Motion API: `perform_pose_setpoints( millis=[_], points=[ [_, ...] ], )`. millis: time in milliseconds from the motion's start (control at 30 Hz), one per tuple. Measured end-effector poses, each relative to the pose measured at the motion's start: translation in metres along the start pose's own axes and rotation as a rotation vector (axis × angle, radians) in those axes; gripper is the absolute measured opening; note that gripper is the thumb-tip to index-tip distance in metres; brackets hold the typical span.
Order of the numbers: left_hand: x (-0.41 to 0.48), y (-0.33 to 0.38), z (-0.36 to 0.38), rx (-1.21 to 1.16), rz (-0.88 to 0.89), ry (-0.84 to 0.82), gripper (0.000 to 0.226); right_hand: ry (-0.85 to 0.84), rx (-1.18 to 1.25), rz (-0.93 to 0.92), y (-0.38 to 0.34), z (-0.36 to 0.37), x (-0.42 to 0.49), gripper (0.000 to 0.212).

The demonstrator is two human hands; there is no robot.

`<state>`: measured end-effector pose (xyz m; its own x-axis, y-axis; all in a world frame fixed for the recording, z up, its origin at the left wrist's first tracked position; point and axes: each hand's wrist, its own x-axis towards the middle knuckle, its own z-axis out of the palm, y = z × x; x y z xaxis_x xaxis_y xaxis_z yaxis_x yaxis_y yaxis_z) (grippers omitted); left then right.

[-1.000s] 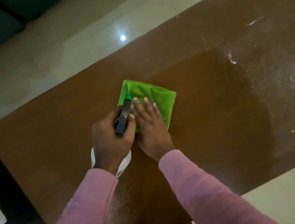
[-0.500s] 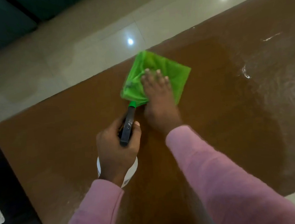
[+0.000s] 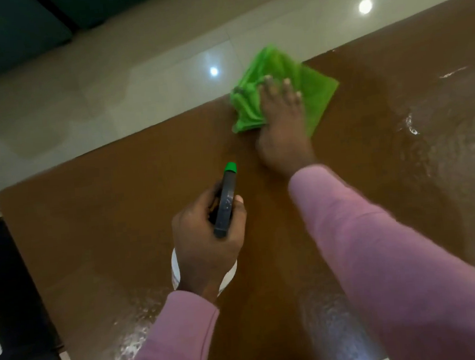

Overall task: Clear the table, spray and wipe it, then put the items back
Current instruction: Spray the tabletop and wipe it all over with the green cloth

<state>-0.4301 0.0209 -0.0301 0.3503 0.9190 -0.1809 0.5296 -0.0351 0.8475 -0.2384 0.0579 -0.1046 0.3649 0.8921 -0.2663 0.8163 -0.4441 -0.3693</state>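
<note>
A brown wooden table (image 3: 123, 207) fills most of the view, wet and streaked on its right half. My right hand (image 3: 281, 124) lies flat, fingers spread, pressing a bright green cloth (image 3: 317, 92) against the table's far edge; part of the cloth bunches over that edge. My left hand (image 3: 207, 240) is closed around a spray bottle (image 3: 226, 201) with a dark grey head and green nozzle, held above the table's middle. The bottle's white body shows only below my palm.
Glossy beige floor tiles (image 3: 136, 82) lie beyond the far edge, with lamp reflections. A dark chair or stand (image 3: 14, 300) sits at the table's left end. Droplets glisten on the near part of the table (image 3: 134, 326).
My right hand has pushed the green cloth away from me, from the table's middle to its far edge. The left hand with the bottle has stayed roughly in place.
</note>
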Motion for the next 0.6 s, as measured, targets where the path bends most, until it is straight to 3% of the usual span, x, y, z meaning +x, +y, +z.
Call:
perform_pose_setpoints(
  millis=[67,100,167,267,333,467,600],
  points=[
    [0.002,-0.001,-0.002,0.026,0.026,0.021,0.016,-0.153,-0.052,-0.306,-0.032,0.017,-0.021,0.075],
    [0.002,-0.001,-0.002,0.036,0.039,0.028,0.014,-0.192,-0.079,-0.372,-0.033,0.019,-0.027,0.075],
    [-0.002,0.0,-0.001,0.004,0.033,0.024,0.009,-0.163,-0.06,-0.3,-0.006,0.004,-0.027,0.073],
    [-0.012,0.009,0.01,-0.154,0.01,0.001,0.008,-0.043,-0.068,-0.036,0.068,-0.035,-0.011,0.073],
    [-0.021,0.016,0.029,-0.172,0.029,-0.036,0.007,-0.071,-0.093,0.057,0.118,-0.064,0.014,0.074],
    [-0.033,0.039,0.079,-0.208,0.033,-0.066,0.008,-0.132,-0.085,-0.067,0.156,-0.078,0.025,0.072],
    [-0.038,0.067,0.123,-0.167,0.016,-0.063,0.008,-0.175,-0.021,-0.149,0.176,-0.055,-0.101,0.079]
  ],
)
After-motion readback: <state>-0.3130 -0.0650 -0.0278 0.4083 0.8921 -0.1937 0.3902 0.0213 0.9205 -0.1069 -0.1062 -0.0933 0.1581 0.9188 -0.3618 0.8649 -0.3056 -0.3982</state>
